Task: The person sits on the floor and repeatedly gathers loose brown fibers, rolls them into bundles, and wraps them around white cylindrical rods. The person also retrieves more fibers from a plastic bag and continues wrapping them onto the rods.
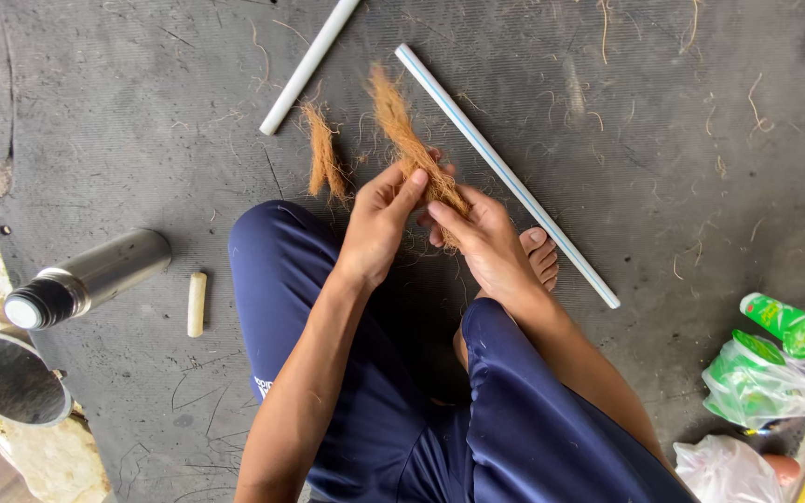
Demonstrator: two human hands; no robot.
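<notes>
Light: soft, even daylight | Shadows: faint, diffuse | Glare: mild sheen on steel flask point(86, 279) | Focus: sharp, edges slightly stretched

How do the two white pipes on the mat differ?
The striped pipe lies whole in view, running from near the top down to the right past the foot; the plain pipe runs off the top edge. The striped pipe carries a thin blue line along it; the plain pipe shows none. The striped pipe passes close by the right hand; the plain pipe lies farther off. Both are white, straight and lie flat.
</notes>
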